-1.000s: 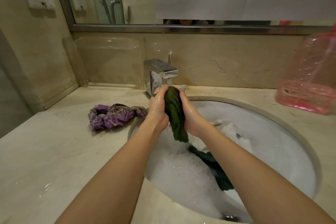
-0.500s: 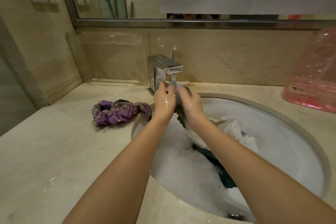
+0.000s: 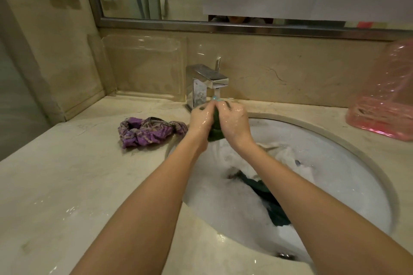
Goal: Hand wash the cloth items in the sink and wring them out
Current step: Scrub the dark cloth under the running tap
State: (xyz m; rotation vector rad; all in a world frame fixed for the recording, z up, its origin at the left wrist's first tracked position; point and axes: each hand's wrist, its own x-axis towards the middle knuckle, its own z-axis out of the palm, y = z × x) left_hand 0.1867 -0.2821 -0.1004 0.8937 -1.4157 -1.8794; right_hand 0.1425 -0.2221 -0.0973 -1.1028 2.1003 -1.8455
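Note:
A small dark green cloth (image 3: 215,133) is squeezed between both my hands under the running chrome faucet (image 3: 206,83). My left hand (image 3: 200,121) grips its left side and my right hand (image 3: 234,123) curls round its right side. Water streams from the cloth's lower end into the white sink (image 3: 335,163), which is full of suds. Another dark green cloth (image 3: 268,198) and a white cloth (image 3: 274,154) lie in the foam. A wrung purple cloth (image 3: 147,131) sits bunched on the counter left of the sink.
A pink transparent plastic container (image 3: 384,105) stands on the counter at the right. A clear acrylic tray (image 3: 145,67) leans against the back wall left of the faucet. The marble counter (image 3: 67,185) is wet, with droplets near the front.
My hands have closed tighter on the green cloth and bunched it up under the tap. Its hanging tail has been drawn up, and water now pours out below my hands.

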